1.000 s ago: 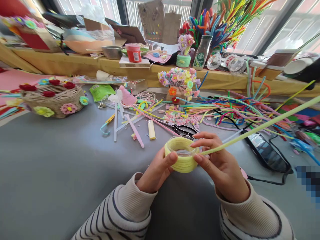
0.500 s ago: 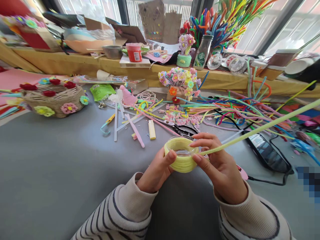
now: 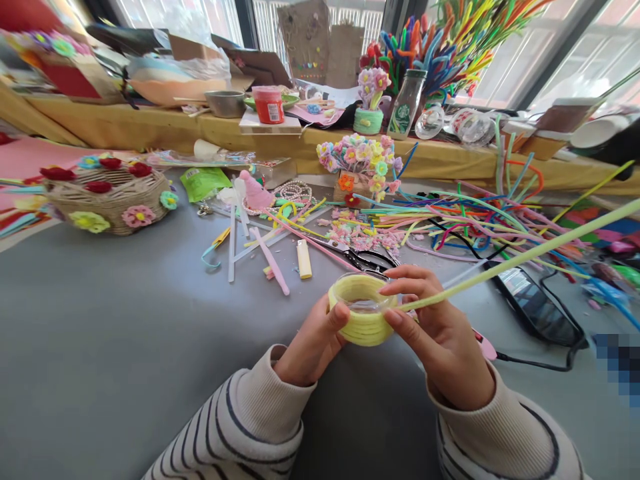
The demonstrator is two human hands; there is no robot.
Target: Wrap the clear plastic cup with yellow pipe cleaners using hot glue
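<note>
A small clear plastic cup [image 3: 366, 330], its side wound with rows of pale yellow pipe cleaner, is held above the grey table. My left hand [image 3: 316, 341] grips it from the left, thumb on the near side and the other fingers hidden behind. At the cup's right rim, my right hand [image 3: 446, 340] pinches the yellow pipe cleaner [image 3: 525, 258] against the wall, thumb outside and fingertips over the rim. The free length slants up and away to the right edge of view. Just behind the cup lie black-handled scissors [image 3: 373, 260].
A yellow lighter [image 3: 304, 260] and a pink stick tool [image 3: 270, 260] lie beyond my left hand. A pink-handled corded tool [image 3: 484, 345] and a dark device [image 3: 537, 303] are at right. Loose pipe cleaners [image 3: 450, 217], a flower box [image 3: 345, 187] and a woven basket [image 3: 113, 203] stand farther back.
</note>
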